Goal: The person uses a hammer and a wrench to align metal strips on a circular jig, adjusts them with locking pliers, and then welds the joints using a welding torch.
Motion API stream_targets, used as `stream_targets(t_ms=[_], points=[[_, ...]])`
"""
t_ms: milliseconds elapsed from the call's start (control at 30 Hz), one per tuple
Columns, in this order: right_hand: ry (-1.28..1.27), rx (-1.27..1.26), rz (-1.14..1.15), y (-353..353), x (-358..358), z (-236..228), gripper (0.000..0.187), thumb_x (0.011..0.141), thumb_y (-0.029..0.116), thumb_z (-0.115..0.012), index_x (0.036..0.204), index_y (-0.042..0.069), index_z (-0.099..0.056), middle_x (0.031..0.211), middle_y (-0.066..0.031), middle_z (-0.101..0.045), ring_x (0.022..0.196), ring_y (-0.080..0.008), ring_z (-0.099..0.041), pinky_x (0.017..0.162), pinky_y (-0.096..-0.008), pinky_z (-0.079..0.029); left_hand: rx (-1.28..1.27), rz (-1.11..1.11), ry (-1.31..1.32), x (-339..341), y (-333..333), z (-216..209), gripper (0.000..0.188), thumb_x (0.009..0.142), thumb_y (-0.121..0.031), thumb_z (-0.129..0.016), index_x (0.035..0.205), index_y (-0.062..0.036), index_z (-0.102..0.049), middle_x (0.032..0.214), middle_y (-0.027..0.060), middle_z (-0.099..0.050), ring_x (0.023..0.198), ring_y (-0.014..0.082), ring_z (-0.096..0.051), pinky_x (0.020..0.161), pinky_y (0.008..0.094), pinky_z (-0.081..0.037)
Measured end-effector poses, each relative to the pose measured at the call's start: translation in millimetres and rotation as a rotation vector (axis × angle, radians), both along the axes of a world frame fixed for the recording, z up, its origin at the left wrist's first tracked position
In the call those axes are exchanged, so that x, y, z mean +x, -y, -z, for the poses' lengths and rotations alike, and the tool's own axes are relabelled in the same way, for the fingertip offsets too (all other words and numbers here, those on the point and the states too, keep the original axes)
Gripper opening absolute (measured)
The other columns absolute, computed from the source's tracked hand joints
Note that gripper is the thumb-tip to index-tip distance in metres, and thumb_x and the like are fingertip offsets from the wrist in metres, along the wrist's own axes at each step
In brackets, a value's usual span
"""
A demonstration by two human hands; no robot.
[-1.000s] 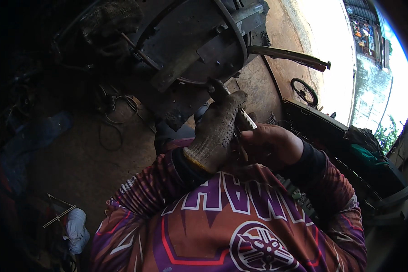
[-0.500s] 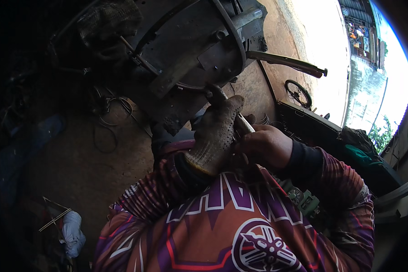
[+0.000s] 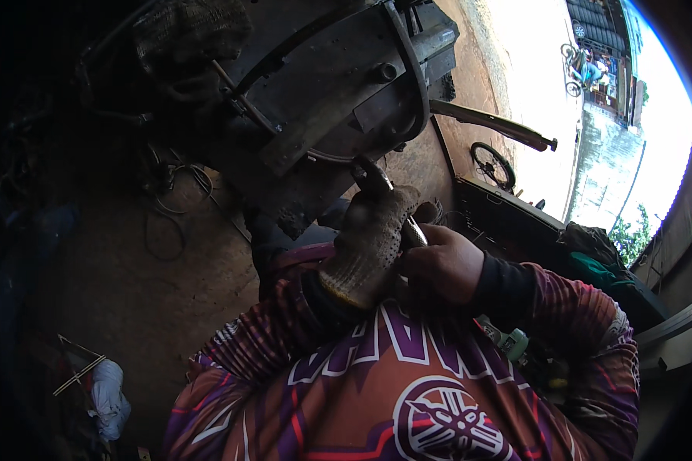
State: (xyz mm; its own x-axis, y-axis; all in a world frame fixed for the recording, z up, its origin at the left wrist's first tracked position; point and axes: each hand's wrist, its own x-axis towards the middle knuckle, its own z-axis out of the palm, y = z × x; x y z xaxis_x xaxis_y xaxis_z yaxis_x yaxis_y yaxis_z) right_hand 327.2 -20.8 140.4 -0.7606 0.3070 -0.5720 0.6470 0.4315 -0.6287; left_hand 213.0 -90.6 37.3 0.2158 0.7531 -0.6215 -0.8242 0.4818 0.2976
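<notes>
My left hand (image 3: 367,244), in a worn knitted glove, is closed round a slim, shiny metal bar (image 3: 414,233). The bar's dark upper end pokes out past the gloved fingers toward the metalwork. My bare right hand (image 3: 446,267) is closed at the bar's lower end, close beside the glove. Its fingertips are partly hidden, and I cannot make out what kind of tool the bar is. Beyond my hands stands a dark metal workpiece (image 3: 331,100) with a curved rim, a flat bar across it and a short round stub.
A dark knitted glove shape (image 3: 192,38) lies by a thin rod at the upper left. Looped cable (image 3: 188,192) rests on the brown floor. A long metal arm (image 3: 500,123) juts right, above a small spoked wheel (image 3: 492,166). A dark box (image 3: 515,215) stands right; a white bundle (image 3: 110,399) lower left.
My view has shifted slightly, so the workpiece appears a little farther right and the wheel a little left. Both hands remain together on the bar, which is tilted slightly differently.
</notes>
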Motion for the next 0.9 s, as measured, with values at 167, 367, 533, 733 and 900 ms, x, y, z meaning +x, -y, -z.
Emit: stream_targets(t_ms=[167,367,533,733,900], points=[[0.233,-0.324,0.361,-11.8,-15.6,-15.6,0.017,0.076,0.017,-0.068,0.089,0.005,-0.066,0.079,-0.0129,-0.063,0.079,-0.0338,-0.064,0.070,-0.0439,-0.053,0.277,0.298,-0.355,-26.9,-13.9,-24.4,0.031,0.090,-0.015,-0.064,0.119,-0.0032,-0.059,0.101,0.0101,-0.063,0.088,0.0212,-0.065,0.075,0.0327,-0.054],[0.446,0.171,0.342,-8.7,-49.8,-65.0,0.040,0.089,0.029,-0.069,0.116,0.001,-0.060,0.088,-0.0179,-0.068,0.077,-0.0327,-0.069,0.068,-0.0428,-0.055,0.303,-0.006,-0.171,1.2,9.0,1.8,0.033,0.094,-0.012,-0.060,0.126,-0.0028,-0.057,0.108,0.0102,-0.062,0.095,0.0223,-0.065,0.082,0.0329,-0.055],[0.250,0.156,0.491,14.5,-22.8,-59.8,0.053,0.085,0.029,-0.074,0.126,0.002,-0.055,0.091,-0.0179,-0.067,0.078,-0.0300,-0.070,0.068,-0.0394,-0.055,0.253,0.075,-0.141,-1.9,7.8,4.1,0.034,0.099,-0.029,-0.059,0.126,-0.0095,-0.056,0.110,0.0085,-0.061,0.098,0.0218,-0.064,0.085,0.0363,-0.056],[0.105,0.196,0.555,24.8,-8.6,-49.7,0.053,0.083,0.025,-0.076,0.127,0.002,-0.056,0.096,-0.0172,-0.067,0.080,-0.0298,-0.070,0.069,-0.0385,-0.055,0.061,-0.009,0.238,-5.9,10.8,-6.3,0.036,0.102,-0.018,-0.052,0.137,-0.0090,-0.047,0.117,0.0096,-0.058,0.105,0.0193,-0.062,0.088,0.0352,-0.056],[0.012,0.196,0.598,29.7,-7.1,-45.1,0.053,0.082,0.027,-0.076,0.126,0.003,-0.057,0.098,-0.0168,-0.066,0.080,-0.0311,-0.070,0.070,-0.0394,-0.055,0.344,0.071,-0.058,-5.2,23.7,2.0,0.037,0.102,-0.006,-0.052,0.138,-0.0050,-0.044,0.115,0.0095,-0.058,0.100,0.0168,-0.062,0.086,0.0312,-0.056]])
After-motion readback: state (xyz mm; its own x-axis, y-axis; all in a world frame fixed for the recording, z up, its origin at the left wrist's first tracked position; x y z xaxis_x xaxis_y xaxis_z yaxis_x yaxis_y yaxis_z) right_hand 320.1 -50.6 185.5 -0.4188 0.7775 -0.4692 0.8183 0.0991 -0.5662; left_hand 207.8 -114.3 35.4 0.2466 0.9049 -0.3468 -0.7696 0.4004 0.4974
